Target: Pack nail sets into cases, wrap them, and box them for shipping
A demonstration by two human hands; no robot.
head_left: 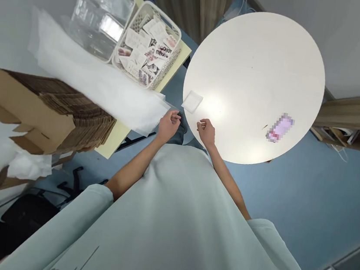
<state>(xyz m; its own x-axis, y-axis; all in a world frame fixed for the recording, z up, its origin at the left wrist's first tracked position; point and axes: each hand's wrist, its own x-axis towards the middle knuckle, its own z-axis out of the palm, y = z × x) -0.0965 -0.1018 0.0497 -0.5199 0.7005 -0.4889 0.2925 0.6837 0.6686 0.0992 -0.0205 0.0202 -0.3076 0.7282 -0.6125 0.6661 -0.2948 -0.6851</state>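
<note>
My left hand (169,125) hovers beside the right end of the stacked white foam sheets (107,86). Its fingers are loosely bent and apart, and I see nothing held in them. Over the near left edge of the round white table (256,74) is my right hand (206,131), fingers also half curled and apart, with nothing visible in it. Between and just beyond the two hands, a small flat translucent white square packet (192,102) lies on the table's rim.
Flattened brown cardboard boxes (47,114) stand stacked at left. A basket of printed cards (147,52) sits next to a bin of clear plastic boxes (99,15). A blurred purple object (280,128) lies on the table's right side. A black chair (31,208) is lower left.
</note>
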